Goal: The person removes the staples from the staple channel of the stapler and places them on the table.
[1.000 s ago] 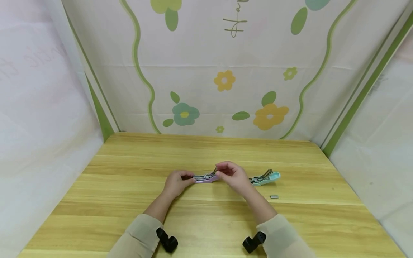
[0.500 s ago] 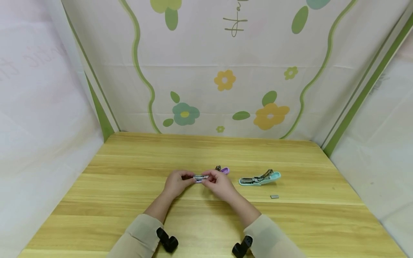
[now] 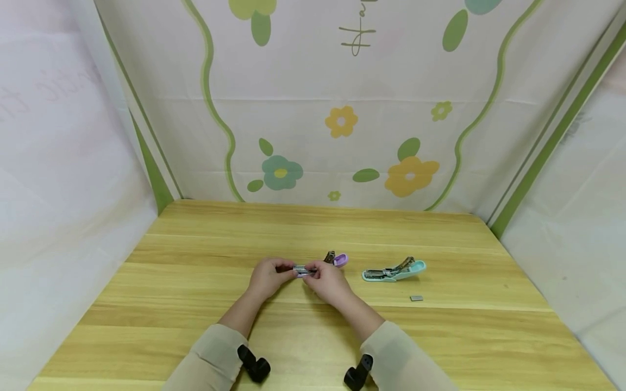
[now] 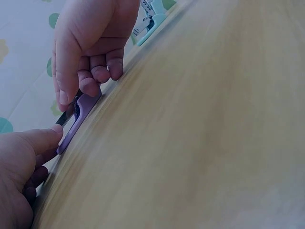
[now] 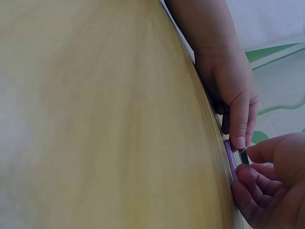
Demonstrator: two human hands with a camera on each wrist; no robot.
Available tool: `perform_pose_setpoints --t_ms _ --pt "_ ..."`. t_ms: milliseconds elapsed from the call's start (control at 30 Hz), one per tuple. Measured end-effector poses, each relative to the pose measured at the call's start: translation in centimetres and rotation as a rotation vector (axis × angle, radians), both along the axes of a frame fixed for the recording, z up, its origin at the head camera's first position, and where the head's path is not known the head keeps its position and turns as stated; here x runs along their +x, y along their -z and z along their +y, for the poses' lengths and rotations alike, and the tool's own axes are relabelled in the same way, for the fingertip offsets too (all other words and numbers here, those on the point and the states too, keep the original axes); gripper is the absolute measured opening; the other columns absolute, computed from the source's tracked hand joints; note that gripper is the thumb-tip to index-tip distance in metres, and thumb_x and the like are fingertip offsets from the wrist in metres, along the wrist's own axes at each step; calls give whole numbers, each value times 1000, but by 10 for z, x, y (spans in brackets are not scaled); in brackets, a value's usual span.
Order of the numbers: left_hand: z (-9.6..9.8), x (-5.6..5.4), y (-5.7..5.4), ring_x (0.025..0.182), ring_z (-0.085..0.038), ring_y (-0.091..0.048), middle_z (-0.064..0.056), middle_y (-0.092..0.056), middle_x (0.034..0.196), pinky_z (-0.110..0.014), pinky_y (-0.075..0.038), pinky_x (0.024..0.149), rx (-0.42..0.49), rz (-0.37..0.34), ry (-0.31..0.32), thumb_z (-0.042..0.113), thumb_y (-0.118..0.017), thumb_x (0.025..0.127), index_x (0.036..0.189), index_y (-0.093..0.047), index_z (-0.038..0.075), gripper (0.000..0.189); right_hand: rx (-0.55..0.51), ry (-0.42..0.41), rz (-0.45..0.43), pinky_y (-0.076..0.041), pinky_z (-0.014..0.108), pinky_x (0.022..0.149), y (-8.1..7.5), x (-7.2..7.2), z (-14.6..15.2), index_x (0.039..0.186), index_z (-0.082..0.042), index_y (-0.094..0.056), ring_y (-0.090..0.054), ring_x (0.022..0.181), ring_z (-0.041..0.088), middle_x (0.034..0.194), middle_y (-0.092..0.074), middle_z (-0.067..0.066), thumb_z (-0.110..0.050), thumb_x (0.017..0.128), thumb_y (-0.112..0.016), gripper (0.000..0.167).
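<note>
A purple stapler (image 3: 340, 260) lies opened on the table, its metal upper part raised at the rear and its staple rail bared. My left hand (image 3: 265, 278) pinches its front end between thumb and fingers. Over the middle of the rail is my right hand (image 3: 330, 282), thumb and index finger pinched on the metal. In the left wrist view, the purple base (image 4: 81, 118) shows between both hands, low on the wood. The right wrist view has the right fingertips close beside the left ones, at a dark metal edge (image 5: 244, 156). The right fingers hide the stapler's middle.
To the right lies a mint-green stapler (image 3: 394, 272), likewise opened. A small grey strip of staples (image 3: 416, 298) is in front of it. The wooden table (image 3: 313, 228) ends at a hanging flowered cloth (image 3: 303, 136), with cloth at both sides too.
My right hand has moved left from the stapler's raised rear metal part to its rail, uncovering the purple rear end and the whole green stapler. The left hand has stayed put.
</note>
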State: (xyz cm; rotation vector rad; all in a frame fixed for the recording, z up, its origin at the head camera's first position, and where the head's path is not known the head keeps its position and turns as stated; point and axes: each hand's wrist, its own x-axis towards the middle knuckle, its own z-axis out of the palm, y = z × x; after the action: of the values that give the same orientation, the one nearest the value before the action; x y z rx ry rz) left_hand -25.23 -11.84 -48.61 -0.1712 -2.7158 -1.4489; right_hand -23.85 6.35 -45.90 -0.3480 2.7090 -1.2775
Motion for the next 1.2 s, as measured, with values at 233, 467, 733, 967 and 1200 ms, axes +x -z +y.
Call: perform_pose_setpoints --t_ms 233,467,733,967,1200 --pt "0 0 0 86 -13 -65 0 -75 93 -34 -54 78 5 5 1 19 -79 83 95 -78 14 13 60 7 -2 -48 22 54 -4 -1 -5 117 -5 -68 -57 61 8 79 -67 1 -20 89 -69 32" --pt "0 1 -1 90 -15 -66 0 -75 95 -36 -55 81 11 -1 -1 20 -78 83 96 -78 13 14 -80 43 -105 -47 22 53 -3 -3 -8 115 -1 -69 -56 58 8 72 -65 2 -18 88 -70 31" --pt "0 0 1 93 -17 -67 0 -75 96 -38 -55 83 9 -6 1 21 -77 85 97 -78 13 15 -321 115 -249 -46 20 52 1 -3 -11 117 3 -66 -56 60 10 76 -67 8 -13 93 -64 29" --pt "0 0 0 91 -17 -67 0 -75 95 -38 -55 82 -5 9 1 21 -78 83 94 -78 13 14 -447 171 -235 -43 20 50 8 -5 -13 116 4 -67 -52 56 10 70 -62 5 -10 92 -64 28" --pt "0 0 0 92 -17 -67 0 -76 94 -39 -55 84 -5 15 2 20 -78 83 94 -79 14 12 -385 243 -142 -41 17 46 11 -3 -21 107 -4 -71 -49 49 7 63 -60 0 -11 90 -67 19"
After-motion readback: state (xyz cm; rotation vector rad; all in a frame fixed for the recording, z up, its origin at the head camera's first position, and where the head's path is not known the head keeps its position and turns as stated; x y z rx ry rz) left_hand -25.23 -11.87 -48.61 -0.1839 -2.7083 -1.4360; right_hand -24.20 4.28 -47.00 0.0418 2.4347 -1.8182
